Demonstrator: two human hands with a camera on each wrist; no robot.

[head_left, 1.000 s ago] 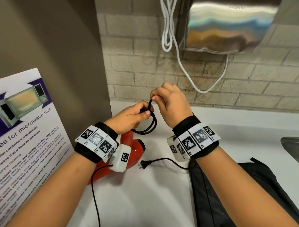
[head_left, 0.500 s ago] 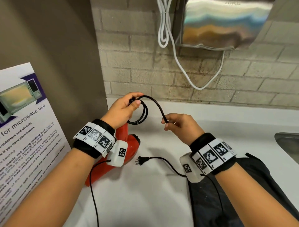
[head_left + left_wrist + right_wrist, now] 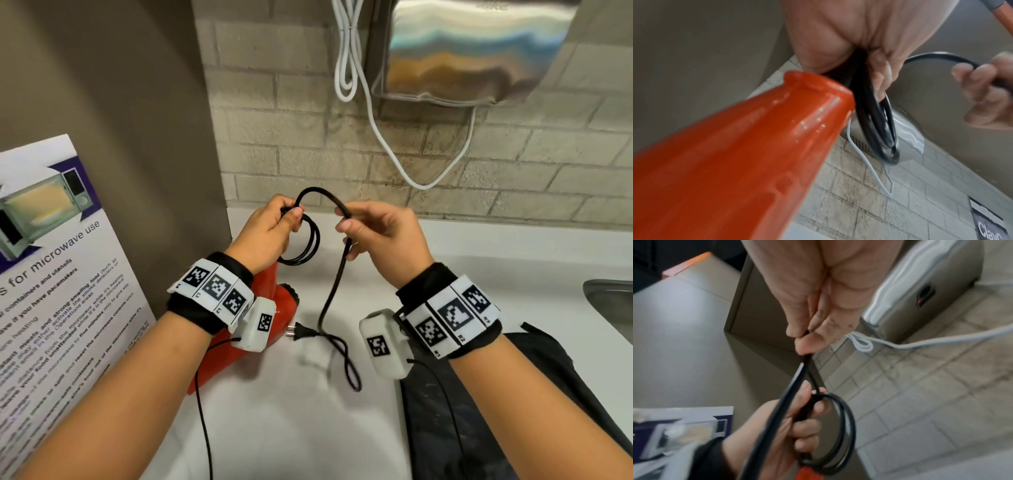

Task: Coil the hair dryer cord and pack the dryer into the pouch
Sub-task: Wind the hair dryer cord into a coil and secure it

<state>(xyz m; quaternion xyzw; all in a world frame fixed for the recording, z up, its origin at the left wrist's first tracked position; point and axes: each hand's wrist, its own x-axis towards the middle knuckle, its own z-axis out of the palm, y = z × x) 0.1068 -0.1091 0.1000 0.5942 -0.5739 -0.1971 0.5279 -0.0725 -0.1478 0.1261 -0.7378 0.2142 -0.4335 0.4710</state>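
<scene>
The red hair dryer (image 3: 270, 308) is taken as the landmark; it lies on the white counter (image 3: 291, 428), its body largely hidden under the left wrist. Above its far end, the left hand (image 3: 270, 233) is held with fingers and thumb curled round a bundle of finished cord loops (image 3: 310, 246), which hang below the fist, just over the dryer; in the left wrist view the loops (image 3: 877, 129) are seen passing through the closed fist.

To the right of the dryer and level with the left hand, the cord (image 3: 337, 270) is pinched by the right hand (image 3: 380, 236) between thumb and fingertips. A short arch of cord joins the two hands, which are close but not touching. From the right-hand pinch the free length drops toward the counter, its long axis running near-vertical, then bends into a slack curl right of the dryer.

The plug (image 3: 301, 332) lies on the counter just beside the dryer's rear end. The next loop is judged to depend on the arch being carried leftward to the left fist, the right hand being nearer the slack.

Farthest right of the dryer, the dark pouch (image 3: 548, 394) lies flat on the counter; whether its mouth is open cannot be told.
</scene>
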